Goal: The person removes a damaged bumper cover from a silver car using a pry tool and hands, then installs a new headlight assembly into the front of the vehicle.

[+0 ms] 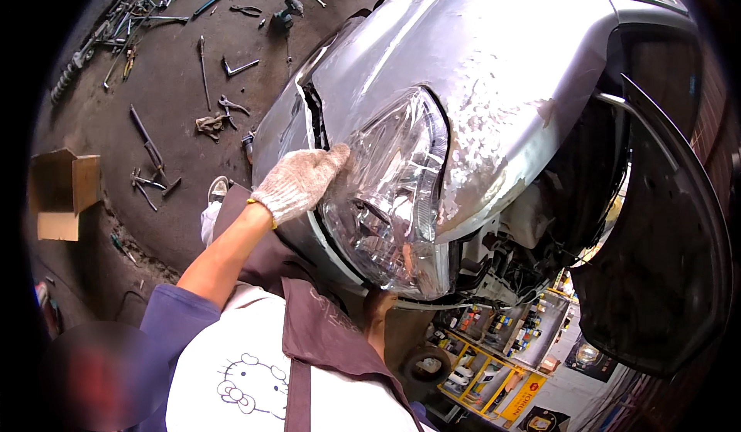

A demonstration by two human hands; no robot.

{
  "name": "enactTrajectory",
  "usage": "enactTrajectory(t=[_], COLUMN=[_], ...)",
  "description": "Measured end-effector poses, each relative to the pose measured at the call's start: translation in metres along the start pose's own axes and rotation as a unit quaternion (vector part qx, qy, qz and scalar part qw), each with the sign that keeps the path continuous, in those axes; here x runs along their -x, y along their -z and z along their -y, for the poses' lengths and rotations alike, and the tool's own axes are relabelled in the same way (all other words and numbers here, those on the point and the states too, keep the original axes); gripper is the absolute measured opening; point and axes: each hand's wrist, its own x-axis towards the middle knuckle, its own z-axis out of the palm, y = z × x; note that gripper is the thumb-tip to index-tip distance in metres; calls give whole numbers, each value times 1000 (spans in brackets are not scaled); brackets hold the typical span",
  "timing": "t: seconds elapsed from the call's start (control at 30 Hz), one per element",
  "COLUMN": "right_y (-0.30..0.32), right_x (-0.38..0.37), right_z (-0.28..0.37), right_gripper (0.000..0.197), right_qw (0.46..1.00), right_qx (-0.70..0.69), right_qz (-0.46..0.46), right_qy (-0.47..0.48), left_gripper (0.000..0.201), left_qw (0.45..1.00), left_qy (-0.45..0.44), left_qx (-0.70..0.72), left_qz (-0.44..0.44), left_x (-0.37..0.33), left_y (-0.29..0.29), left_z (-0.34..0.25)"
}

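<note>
A large clear headlight with a glossy, creased-looking front sits at the corner of a silver car, between the hood and bumper. My left hand, in a knitted off-white work glove, rests on the headlight's bumper-side edge. Its fingers are bent together against that edge, and their undersides are hidden. My right hand, apparently bare, reaches under the headlight's lower end, where its fingers disappear from sight. Beside the glove, a dark gap separates the bumper from the hood.
Wrenches, pliers, a hammer-like tool and a power drill lie on the floor at left, near an open cardboard box. At right hangs an open dark panel. A yellow shelf rack and tire stand below.
</note>
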Motion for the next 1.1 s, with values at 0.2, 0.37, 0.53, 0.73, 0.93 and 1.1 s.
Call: enactTrajectory(t=[0.2, 0.37, 0.53, 0.73, 0.93, 1.1], right_y=[-1, 1, 2, -1, -4, -6], right_x=[-2, -4, -6, -16, -21, -19], right_z=[-1, -4, -7, -7, -6, -10], right_gripper=[37, 37, 38, 38, 39, 39], right_qw=[1000, 1000, 1000, 1000, 999, 999], right_qx=[-3, -7, -16, -19, -19, -28], right_qz=[0, 2, -1, -3, -4, -12], right_qy=[-8, -12, -15, -18, -31, -40], left_gripper=[60, 60, 57, 50, 38, 73], left_qw=[990, 992, 996, 995, 976, 921], left_qy=[-63, -39, -64, -75, -146, -330], left_qx=[-59, -56, -13, 24, 74, 44], left_qz=[-109, -105, -68, -62, -144, -201], left_x=[-4, -3, 8, 21, 39, 21], left_y=[-22, -20, -11, -9, 2, -13], left_z=[0, 0, 0, -4, -17, -42])
